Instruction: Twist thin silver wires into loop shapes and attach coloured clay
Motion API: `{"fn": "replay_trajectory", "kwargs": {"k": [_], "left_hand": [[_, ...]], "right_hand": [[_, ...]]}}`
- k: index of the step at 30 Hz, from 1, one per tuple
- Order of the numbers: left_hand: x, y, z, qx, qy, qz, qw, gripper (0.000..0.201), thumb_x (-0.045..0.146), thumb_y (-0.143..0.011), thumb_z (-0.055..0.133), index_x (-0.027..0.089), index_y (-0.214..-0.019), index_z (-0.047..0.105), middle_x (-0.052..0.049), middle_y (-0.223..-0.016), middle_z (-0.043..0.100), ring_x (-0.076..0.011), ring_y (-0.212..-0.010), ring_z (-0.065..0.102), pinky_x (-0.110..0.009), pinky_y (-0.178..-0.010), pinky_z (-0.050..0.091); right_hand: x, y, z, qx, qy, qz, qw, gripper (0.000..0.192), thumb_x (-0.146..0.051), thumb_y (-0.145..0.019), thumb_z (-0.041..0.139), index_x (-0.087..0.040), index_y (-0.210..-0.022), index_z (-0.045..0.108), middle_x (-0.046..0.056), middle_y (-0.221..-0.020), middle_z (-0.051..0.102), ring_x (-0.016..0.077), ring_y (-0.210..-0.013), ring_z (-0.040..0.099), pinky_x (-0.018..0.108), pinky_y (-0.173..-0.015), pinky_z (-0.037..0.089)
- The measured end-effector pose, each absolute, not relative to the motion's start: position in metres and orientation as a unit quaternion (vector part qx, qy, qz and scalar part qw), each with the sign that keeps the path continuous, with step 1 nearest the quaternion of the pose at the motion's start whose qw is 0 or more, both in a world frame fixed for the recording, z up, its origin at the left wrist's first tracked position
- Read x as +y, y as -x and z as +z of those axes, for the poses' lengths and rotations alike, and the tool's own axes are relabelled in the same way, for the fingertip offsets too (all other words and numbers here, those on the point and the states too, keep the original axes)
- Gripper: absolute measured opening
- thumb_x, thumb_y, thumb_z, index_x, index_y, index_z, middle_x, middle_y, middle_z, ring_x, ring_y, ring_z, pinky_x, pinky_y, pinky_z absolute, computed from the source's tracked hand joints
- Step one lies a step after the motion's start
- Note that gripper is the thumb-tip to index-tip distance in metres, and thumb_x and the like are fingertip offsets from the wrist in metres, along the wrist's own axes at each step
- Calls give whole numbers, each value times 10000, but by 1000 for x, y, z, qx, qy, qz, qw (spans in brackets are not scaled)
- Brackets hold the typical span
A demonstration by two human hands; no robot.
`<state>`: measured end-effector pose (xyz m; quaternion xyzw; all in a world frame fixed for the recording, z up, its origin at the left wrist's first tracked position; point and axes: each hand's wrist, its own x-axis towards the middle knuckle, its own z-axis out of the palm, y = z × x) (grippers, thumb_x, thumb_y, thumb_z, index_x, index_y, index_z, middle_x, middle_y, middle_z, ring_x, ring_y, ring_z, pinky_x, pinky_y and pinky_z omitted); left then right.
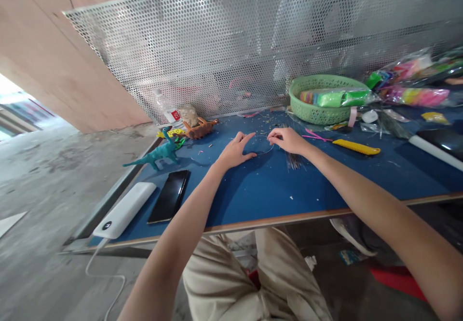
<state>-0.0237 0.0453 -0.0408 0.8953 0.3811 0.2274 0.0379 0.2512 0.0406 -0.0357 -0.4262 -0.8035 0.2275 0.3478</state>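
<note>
White slab-shaped power bank (125,210) and black flat phone (170,195) lie near-left on the blue surface (253,195). Teal toy dinosaur (159,153) and orange toy dinosaur (200,128) stand farther back. Left hand (235,151) rests on the surface, fingers (246,138) spread and curved, tips touching a thin curved metal wire (265,151). The wire lies mid-surface between the hands, long axis running left-right, bowed toward the near edge. Right hand (287,140) has fingers pressed together, pinching the wire's right end. Bundle of thin straight metal wires (293,159) lies just near of that hand. Yellow flat utility knife (356,147) right; green round plastic basket (325,99) far right.
</note>
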Motion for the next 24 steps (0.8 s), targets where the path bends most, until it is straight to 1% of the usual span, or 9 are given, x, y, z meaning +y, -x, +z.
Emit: {"fn": "replay_trajectory", "kwargs": {"k": [2,3,5,7,10,13,15,19,24], "left_hand": [[45,26,-38,380,-882,262,91,706,482,-880,733,246,-1509,516,-57,-1063,571,-196,-901,580,-358,-894,504],[46,27,-36,386,-867,287,132,610,488,-896,715,232,-1434,588,-41,-977,584,-180,-848,572,-336,-852,501],[46,29,-32,399,-812,348,246,419,519,-942,645,184,-1187,705,-11,-797,563,-147,-727,537,-299,-760,493],[46,30,-29,386,-734,405,385,404,554,-960,605,159,-965,692,14,-693,501,-118,-643,496,-281,-712,500],[42,25,-25,328,-640,453,527,414,571,-934,647,160,-886,634,51,-647,402,-83,-574,452,-241,-645,503],[35,17,-22,344,-621,465,529,417,574,-944,632,160,-896,625,72,-622,353,-64,-481,396,-181,-463,388],[30,12,-22,377,-627,452,510,413,574,-967,589,168,-895,608,74,-613,372,-66,-438,402,-175,-402,352],[26,5,-26,399,-651,431,480,397,557,-990,551,182,-866,585,75,-586,396,-80,-406,457,-181,-387,397],[22,-1,-27,401,-670,424,459,386,532,-998,549,181,-851,615,78,-552,383,-70,-390,403,-188,-415,438]], "right_hand": [[42,-254,-35,-806,429,212,348,162,-285,-931,618,-203,-969,752,61,-896,786,211,-832,712,342,-779,505],[43,-256,-34,-808,432,202,345,154,-289,-917,634,-205,-950,758,61,-893,783,214,-836,709,345,-788,506],[43,-260,-31,-813,440,186,333,154,-312,-898,658,-206,-914,768,60,-888,776,214,-820,696,348,-781,497],[42,-263,-28,-815,445,189,319,188,-355,-896,662,-202,-881,770,57,-864,768,205,-775,673,342,-743,477],[41,-264,-26,-817,432,223,311,241,-409,-890,664,-198,-835,766,45,-807,749,185,-705,634,329,-679,440],[40,-261,-27,-817,408,266,311,219,-407,-877,686,-208,-842,772,43,-821,756,192,-733,647,334,-692,450],[39,-256,-30,-810,393,294,320,199,-393,-886,687,-216,-912,774,53,-870,772,206,-784,676,348,-725,480],[33,-247,-32,-799,375,328,337,238,-358,-935,635,-215,-1089,745,66,-897,782,207,-812,706,351,-739,511],[23,-236,-28,-775,345,381,368,257,-366,-963,592,-183,-1049,749,52,-828,745,157,-683,631,310,-651,492]]}}
